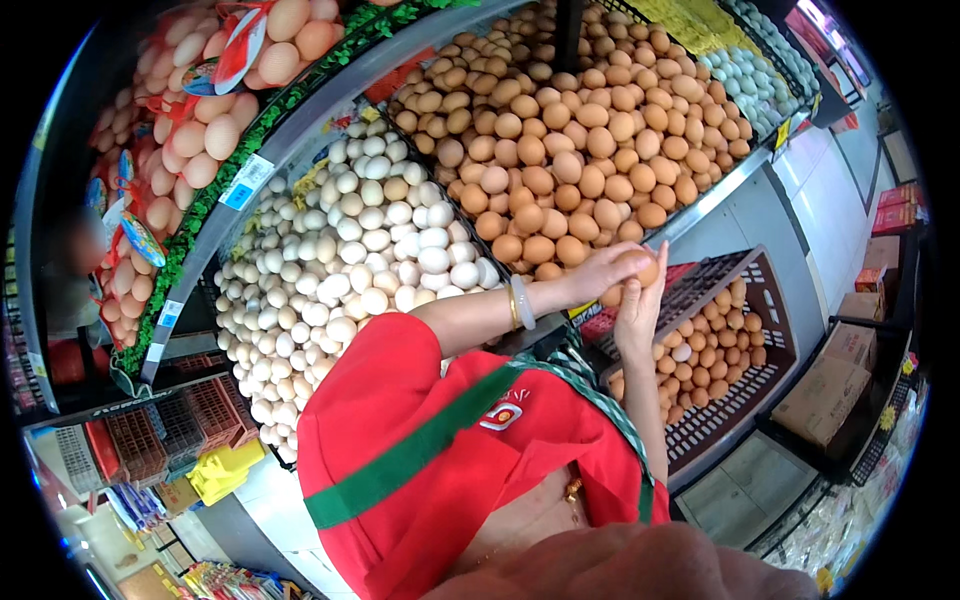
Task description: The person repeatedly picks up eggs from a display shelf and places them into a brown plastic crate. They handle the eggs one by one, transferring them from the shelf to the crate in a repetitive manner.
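Observation:
My left hand [598,271], with a pale bangle [523,301] and a gold one on its wrist, has its fingers on a brown egg [643,271]. Against the same egg rests my right hand [639,319], its fingers pointing up along the far side. Another brown egg [611,295] shows just below the left hand; whether it is held, I cannot tell. Both hands are over the front edge of a heap of brown eggs [568,166]. Close by on the right, a brown plastic crate [769,300] holds more brown eggs [705,352], partly hidden by a tilted lattice panel [701,292].
White eggs [360,277] fill the neighbouring bin on the left. Netted bags of eggs [202,142] lie on a shelf edged with green plastic leaves [251,127]. Pale blue-green eggs [742,82] are at the far right. Cardboard boxes [823,394] and stacked crates [172,424] flank me.

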`<state>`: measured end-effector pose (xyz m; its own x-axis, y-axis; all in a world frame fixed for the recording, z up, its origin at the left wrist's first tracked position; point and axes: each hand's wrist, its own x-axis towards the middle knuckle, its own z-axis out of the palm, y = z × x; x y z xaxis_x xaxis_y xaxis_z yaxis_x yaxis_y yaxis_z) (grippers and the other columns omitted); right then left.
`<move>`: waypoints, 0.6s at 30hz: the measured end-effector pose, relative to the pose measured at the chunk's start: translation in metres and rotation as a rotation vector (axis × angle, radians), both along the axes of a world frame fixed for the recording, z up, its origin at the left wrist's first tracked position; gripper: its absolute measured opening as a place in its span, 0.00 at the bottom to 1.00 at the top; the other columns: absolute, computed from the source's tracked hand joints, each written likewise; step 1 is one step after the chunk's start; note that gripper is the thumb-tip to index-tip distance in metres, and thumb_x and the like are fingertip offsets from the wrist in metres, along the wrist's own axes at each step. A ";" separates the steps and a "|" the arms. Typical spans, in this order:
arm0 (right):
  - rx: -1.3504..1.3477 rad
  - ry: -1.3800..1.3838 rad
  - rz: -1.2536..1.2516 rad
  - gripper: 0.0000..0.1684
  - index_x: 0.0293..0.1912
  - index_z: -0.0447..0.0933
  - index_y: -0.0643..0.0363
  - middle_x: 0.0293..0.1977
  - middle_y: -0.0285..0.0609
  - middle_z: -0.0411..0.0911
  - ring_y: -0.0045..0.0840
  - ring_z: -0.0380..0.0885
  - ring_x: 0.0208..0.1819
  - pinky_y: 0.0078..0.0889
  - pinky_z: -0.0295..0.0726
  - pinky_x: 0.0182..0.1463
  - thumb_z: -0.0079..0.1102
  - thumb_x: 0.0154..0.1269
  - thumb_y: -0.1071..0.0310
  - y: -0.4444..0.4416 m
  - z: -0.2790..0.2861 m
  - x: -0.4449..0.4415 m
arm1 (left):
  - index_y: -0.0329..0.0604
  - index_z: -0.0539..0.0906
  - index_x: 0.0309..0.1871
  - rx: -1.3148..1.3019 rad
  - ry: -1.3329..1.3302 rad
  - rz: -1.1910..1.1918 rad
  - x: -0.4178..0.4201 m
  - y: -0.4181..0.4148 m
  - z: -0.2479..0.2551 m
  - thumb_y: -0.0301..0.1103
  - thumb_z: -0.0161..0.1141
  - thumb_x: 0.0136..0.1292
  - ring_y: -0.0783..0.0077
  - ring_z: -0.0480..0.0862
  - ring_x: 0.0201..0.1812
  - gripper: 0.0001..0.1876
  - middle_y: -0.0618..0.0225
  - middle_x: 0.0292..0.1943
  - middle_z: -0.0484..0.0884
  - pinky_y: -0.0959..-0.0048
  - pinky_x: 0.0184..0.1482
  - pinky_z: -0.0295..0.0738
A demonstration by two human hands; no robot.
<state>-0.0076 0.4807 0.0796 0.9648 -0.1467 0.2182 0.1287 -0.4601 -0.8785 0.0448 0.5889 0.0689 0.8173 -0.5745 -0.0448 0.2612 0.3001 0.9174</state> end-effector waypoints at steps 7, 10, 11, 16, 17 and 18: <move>-0.171 0.042 -0.063 0.28 0.62 0.59 0.65 0.59 0.52 0.61 0.37 0.65 0.59 0.35 0.63 0.62 0.49 0.62 0.74 -0.028 -0.001 -0.030 | 0.38 0.75 0.43 0.124 -0.008 0.722 0.149 0.178 0.044 0.55 0.43 0.66 0.74 0.80 0.31 0.25 0.64 0.34 0.79 0.78 0.28 0.73; -0.067 0.122 -0.230 0.23 0.61 0.60 0.63 0.54 0.47 0.65 0.30 0.68 0.53 0.31 0.69 0.56 0.45 0.67 0.72 -0.064 -0.020 -0.061 | 0.41 0.67 0.64 0.629 -0.165 1.000 0.257 0.318 -0.027 0.53 0.47 0.66 0.67 0.63 0.64 0.30 0.60 0.63 0.65 0.70 0.64 0.57; -0.089 0.204 -0.276 0.22 0.61 0.60 0.63 0.55 0.46 0.64 0.29 0.69 0.52 0.29 0.70 0.54 0.44 0.68 0.72 -0.074 -0.023 -0.070 | 0.41 0.67 0.64 0.686 -0.083 1.018 0.278 0.336 -0.040 0.53 0.47 0.66 0.67 0.63 0.63 0.30 0.61 0.62 0.66 0.70 0.64 0.57; -0.288 0.424 -0.402 0.19 0.57 0.65 0.62 0.56 0.46 0.64 0.30 0.71 0.52 0.29 0.73 0.52 0.47 0.69 0.67 -0.108 -0.036 -0.114 | 0.42 0.68 0.62 0.607 0.264 0.721 0.315 0.337 -0.068 0.52 0.47 0.67 0.68 0.66 0.60 0.28 0.64 0.60 0.68 0.71 0.62 0.60; -0.309 0.449 -0.385 0.19 0.57 0.66 0.62 0.55 0.46 0.65 0.31 0.71 0.52 0.28 0.72 0.52 0.48 0.69 0.68 -0.110 -0.039 -0.118 | 0.43 0.68 0.62 0.547 0.311 0.653 0.316 0.338 -0.070 0.52 0.47 0.67 0.68 0.66 0.59 0.28 0.64 0.59 0.68 0.71 0.62 0.60; -0.334 0.481 -0.387 0.18 0.56 0.67 0.63 0.54 0.47 0.67 0.31 0.71 0.52 0.28 0.72 0.52 0.48 0.68 0.68 -0.114 -0.044 -0.126 | 0.43 0.68 0.62 0.482 0.355 0.582 0.319 0.338 -0.074 0.52 0.47 0.67 0.68 0.67 0.58 0.27 0.65 0.59 0.69 0.71 0.62 0.61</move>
